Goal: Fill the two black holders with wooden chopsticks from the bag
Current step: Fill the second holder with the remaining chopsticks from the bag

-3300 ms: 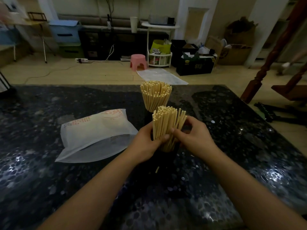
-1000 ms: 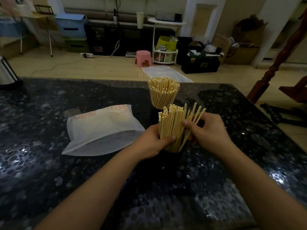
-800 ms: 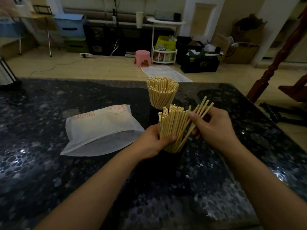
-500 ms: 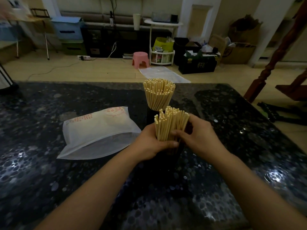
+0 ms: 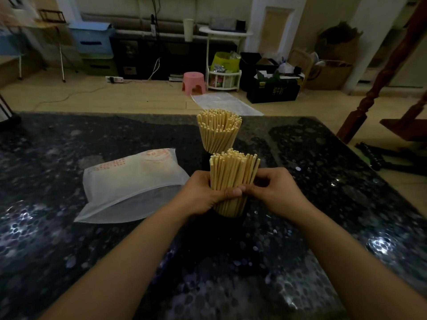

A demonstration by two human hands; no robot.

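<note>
A thick bundle of wooden chopsticks [image 5: 232, 172] stands upright in the near black holder [image 5: 231, 219], whose dark body is hard to tell from the table. My left hand [image 5: 201, 195] grips the bundle from the left, thumb across its front. My right hand [image 5: 275, 192] holds it from the right, fingers curled round the back. Behind it, a second bundle of chopsticks [image 5: 218, 130] fans out of the far black holder [image 5: 205, 159]. The white plastic bag [image 5: 131, 181] lies flat to the left, looking nearly empty.
Everything rests on a dark speckled stone table [image 5: 323, 181]. Its far edge runs just behind the far holder. Beyond it lie a wooden floor, a pink stool [image 5: 193, 83], boxes and shelves. A wooden stair post [image 5: 369, 88] stands at the right.
A second ago my right hand held several chopsticks splayed out to the right. They are now gathered into the bundle, which stands straight and tight between both hands.
</note>
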